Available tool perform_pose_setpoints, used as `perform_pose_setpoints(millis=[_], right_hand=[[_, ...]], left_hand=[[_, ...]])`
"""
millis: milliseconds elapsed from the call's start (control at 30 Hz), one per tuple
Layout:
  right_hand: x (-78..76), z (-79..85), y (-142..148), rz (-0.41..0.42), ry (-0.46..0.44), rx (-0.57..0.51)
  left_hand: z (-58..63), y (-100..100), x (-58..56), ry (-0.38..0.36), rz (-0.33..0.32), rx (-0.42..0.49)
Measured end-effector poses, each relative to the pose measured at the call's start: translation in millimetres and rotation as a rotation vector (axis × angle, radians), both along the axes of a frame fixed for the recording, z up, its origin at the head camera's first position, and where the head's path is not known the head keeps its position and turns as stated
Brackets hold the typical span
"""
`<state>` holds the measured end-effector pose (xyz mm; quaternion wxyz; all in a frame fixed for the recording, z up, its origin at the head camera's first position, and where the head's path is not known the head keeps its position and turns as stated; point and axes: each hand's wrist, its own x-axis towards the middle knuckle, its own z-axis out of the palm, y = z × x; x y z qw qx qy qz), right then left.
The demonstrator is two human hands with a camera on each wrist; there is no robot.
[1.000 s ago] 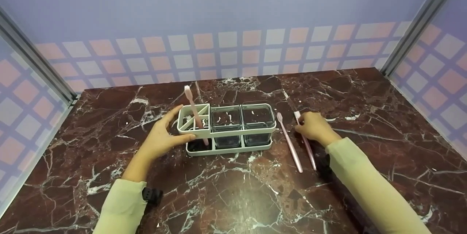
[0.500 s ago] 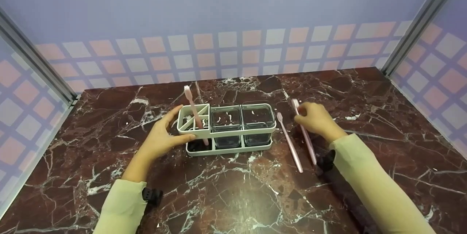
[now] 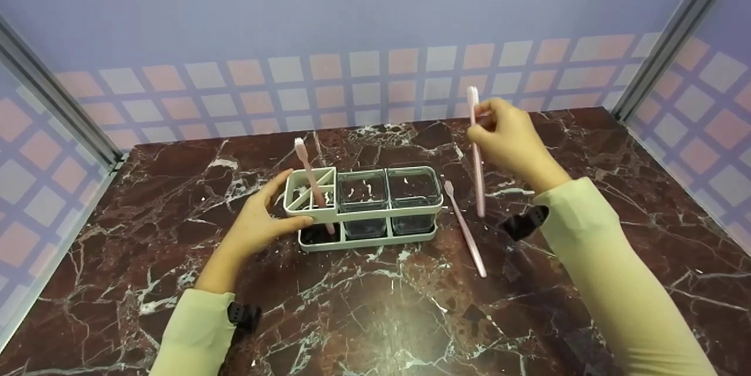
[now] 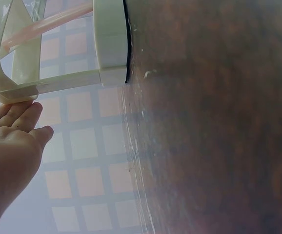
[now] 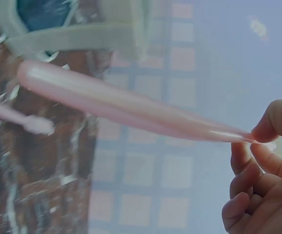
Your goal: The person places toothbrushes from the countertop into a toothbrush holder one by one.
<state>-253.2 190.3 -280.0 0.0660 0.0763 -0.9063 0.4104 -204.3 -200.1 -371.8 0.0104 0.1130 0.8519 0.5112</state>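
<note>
Since the earlier frame, the right hand [image 3: 516, 135] has risen, lifting its brush [image 3: 477, 170] off the counter [image 3: 352, 317]. Thumb and fingers pinch that brush near the neck, bristles just above the fingertips, handle hanging below them. Under these fingers, towards the person, lies a second brush [image 3: 465, 229]. The left hand [image 3: 258, 223] grips the rack [image 3: 364, 215] by its end between thumb and fingers; just beside them a third brush [image 3: 308, 168] leans in a slot, and farther along sit two jars [image 3: 364, 191].

A dark-red marbled tabletop [image 3: 364, 317] bears a pale rack [image 3: 366, 216] and one pink toothbrush [image 3: 465, 229].
</note>
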Motion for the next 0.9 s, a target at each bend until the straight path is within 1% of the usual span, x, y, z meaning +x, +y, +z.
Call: perform_pose_setpoints(millis=[167, 333, 433, 567, 733, 900], right_hand=[[0.9, 19.8, -15.6, 0.022, 0.077, -0.031], [3.5, 37.0, -32.5, 0.051, 0.099, -0.086], [5.1, 44.7, -43.6, 0.071, 0.121, -0.124], [7.5, 49.4, -59.9, 0.108, 0.148, -0.172], [12.1, 52.1, -81.8, 0.158, 0.145, -0.219], [16.9, 57.1, -103.0, 0.216, 0.17, -0.277]], left_hand=[[0.3, 0.2, 0.3, 0.0, 0.006, -0.01], [0.8, 0.3, 0.4, -0.005, 0.013, -0.022], [0.6, 0.0, 0.0, -0.002, 0.013, -0.031], [0.1, -0.3, 0.1, 0.002, 0.016, -0.038], [-0.7, 0.0, -0.8, 0.012, 0.001, -0.007], [-0.9, -0.2, -1.1, 0.008, 0.0, -0.002]])
